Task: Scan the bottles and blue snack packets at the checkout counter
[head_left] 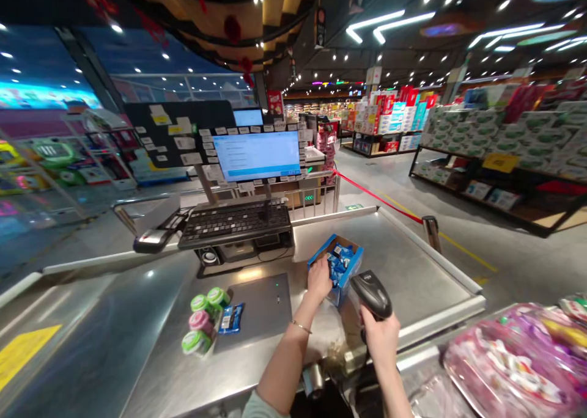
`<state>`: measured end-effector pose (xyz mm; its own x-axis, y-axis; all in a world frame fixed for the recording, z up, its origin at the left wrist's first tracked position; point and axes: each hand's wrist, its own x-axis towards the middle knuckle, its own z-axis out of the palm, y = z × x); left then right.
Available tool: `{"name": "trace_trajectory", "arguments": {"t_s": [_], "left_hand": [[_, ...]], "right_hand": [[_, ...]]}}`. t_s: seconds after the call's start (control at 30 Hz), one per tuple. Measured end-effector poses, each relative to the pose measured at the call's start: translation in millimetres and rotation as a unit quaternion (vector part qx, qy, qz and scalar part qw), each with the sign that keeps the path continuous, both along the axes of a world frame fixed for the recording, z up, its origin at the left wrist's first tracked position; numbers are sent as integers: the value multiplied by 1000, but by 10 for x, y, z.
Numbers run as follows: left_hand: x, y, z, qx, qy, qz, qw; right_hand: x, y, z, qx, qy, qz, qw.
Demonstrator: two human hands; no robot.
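Observation:
My left hand (318, 277) reaches into an open blue cardboard box (353, 265) filled with small blue packets (340, 264) on the steel checkout counter (403, 265). Its fingers are curled round packets inside the box. My right hand (380, 335) grips a black handheld barcode scanner (372, 291), its head aimed toward the box. A single blue packet (230, 318) lies on the counter to the left, beside several small round tubs with green and pink lids (204, 320).
A black keyboard (236, 221) and a lit monitor (257, 155) stand behind the flat scan plate (257, 305). A card reader (151, 239) sits at left. Pink-wrapped goods (513, 360) lie at lower right. A red barrier tape (376, 195) and shelves (499, 155) lie beyond.

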<state>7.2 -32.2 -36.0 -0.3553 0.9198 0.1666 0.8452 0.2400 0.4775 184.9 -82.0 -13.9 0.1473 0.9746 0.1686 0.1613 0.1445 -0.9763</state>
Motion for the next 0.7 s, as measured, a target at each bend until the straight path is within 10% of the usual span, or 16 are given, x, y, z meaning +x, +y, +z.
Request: {"name": "trace_trajectory", "arguments": {"t_s": [0.7], "left_hand": [[-107, -482, 167, 204, -143, 34, 968]], "right_hand": [[-108, 35, 39, -18, -7, 121, 992]]}}
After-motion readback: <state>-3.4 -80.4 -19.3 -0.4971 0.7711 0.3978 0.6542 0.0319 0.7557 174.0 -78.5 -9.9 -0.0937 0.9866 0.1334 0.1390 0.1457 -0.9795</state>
